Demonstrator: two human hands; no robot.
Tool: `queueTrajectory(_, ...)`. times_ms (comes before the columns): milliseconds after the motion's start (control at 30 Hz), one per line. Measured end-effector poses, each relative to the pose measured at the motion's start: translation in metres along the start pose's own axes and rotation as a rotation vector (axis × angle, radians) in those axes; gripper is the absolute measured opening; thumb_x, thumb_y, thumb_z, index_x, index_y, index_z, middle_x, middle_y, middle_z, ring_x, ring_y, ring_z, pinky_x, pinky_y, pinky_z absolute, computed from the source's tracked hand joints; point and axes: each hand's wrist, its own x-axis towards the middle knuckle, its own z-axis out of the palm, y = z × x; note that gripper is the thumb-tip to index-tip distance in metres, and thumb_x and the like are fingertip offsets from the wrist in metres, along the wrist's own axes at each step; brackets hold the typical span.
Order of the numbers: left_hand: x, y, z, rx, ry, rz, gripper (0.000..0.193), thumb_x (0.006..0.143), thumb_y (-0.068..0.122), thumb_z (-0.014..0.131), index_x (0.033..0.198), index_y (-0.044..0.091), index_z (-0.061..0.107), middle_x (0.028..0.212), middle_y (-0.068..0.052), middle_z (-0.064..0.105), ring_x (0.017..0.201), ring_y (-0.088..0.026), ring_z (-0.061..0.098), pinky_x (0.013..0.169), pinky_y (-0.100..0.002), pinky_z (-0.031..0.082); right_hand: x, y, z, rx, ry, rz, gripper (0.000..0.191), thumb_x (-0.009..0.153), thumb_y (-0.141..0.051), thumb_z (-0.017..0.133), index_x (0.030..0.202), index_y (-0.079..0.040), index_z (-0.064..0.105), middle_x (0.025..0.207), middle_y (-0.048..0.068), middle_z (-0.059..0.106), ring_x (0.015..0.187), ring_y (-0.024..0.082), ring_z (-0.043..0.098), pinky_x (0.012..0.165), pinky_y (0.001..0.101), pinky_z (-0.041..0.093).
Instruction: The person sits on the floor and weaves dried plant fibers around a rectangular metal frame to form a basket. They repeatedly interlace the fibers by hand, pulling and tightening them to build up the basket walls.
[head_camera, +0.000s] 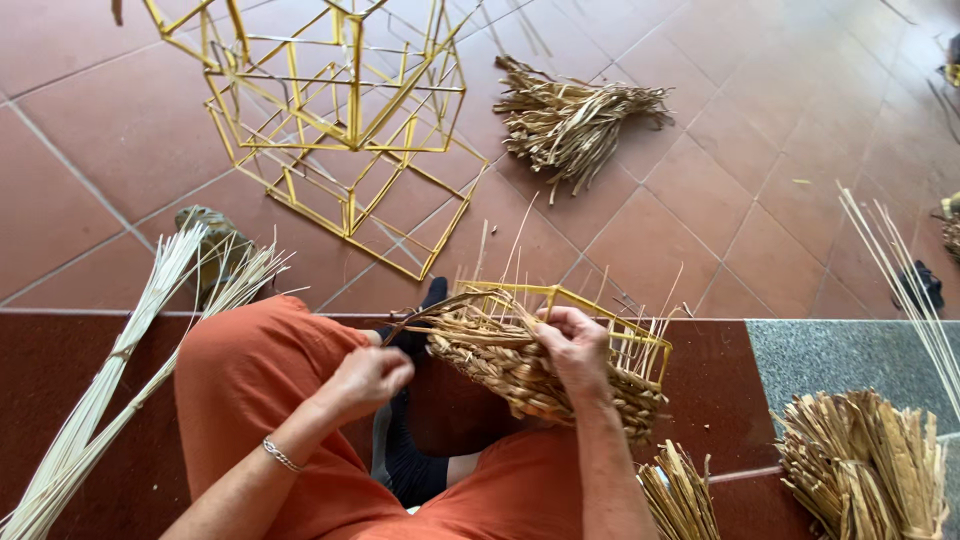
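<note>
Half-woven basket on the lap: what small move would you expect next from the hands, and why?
Probably the left hand draws its dark strand taut and tucks it behind the next yellow upright. The right hand steadies the half-woven basket at its rim, the strand runs from the weave to the left hand, and bare frame bars stand above the woven part.

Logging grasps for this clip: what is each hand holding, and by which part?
The right hand grips the half-woven basket at its top rim. The left hand pinches the loose end of a straw strand running from the basket.

L hand (372, 377) pulls strand, R hand (573, 345) holds woven basket (520, 372).
</note>
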Motion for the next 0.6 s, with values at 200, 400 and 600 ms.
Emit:
queueTrajectory(200, 0.052, -0.017, -0.011, 0.286, 0.5, -0.066, 0.057, 0.098, 0.036, 0.068, 0.133, -0.006, 0.053, 0.131, -0.027, 0.062, 0.119, -0.044, 0.057, 0.098, -0.051, 0.045, -0.031, 0.022, -0.102, 0.526, -0.012, -0.145, 0.019, 0.087, 0.002, 0.069, 0.105, 0.001, 0.074, 0.092, 0.01, 0.075, 0.079, 0.015, 0.071, 0.076, 0.0282, 0.06)
queueTrajectory(400, 0.071, -0.002, 0.001, -0.511, 0.339, -0.135, 0.063, 0.09, 0.048, 0.065, 0.131, 0.001, 0.057, 0.122, -0.022, 0.071, 0.114, -0.038, 0.067, 0.096, -0.043, 0.052, -0.019, 0.116, -0.113, 0.437, 0.058, 0.041, 0.019, 0.093, 0.001, 0.068, 0.111, 0.001, 0.075, 0.097, 0.009, 0.076, 0.084, 0.014, 0.07, 0.077, 0.0289, 0.059)
queueTrajectory(600, 0.04, -0.023, 0.037, -0.031, 0.216, -0.326, 0.071, 0.088, 0.051, 0.069, 0.131, -0.002, 0.049, 0.115, -0.033, 0.069, 0.11, -0.046, 0.067, 0.093, -0.05, 0.053, -0.032, 0.199, -0.093, 0.244, 0.158, 0.094, 0.033, 0.093, -0.002, 0.068, 0.126, 0.001, 0.07, 0.109, 0.008, 0.078, 0.094, 0.011, 0.07, 0.081, 0.0247, 0.056)
